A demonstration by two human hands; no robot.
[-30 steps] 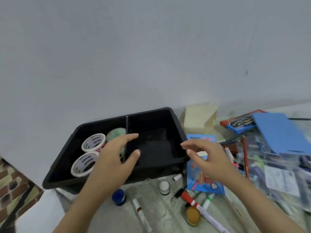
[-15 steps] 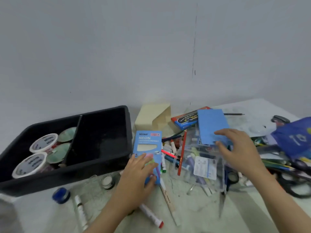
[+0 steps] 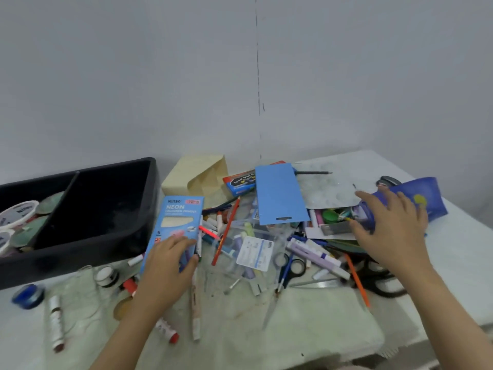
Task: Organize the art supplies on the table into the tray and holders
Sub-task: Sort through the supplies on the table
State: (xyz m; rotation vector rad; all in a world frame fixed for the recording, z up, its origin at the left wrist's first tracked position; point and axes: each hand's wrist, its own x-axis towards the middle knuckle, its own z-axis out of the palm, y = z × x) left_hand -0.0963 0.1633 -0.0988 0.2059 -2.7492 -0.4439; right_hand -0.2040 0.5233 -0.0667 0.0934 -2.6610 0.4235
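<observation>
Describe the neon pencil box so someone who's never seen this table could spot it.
Find the black tray on the left. Just past its right wall lies a light-blue box, the left hand resting on its near end. Unlike the plain blue card farther right, it is printed NEON.

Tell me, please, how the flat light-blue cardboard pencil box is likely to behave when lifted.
The flat light-blue cardboard pencil box looks thin, so it is probably light and fairly stiff. Its right edge lies over loose markers, so it may rock or slide under the left hand.
</observation>
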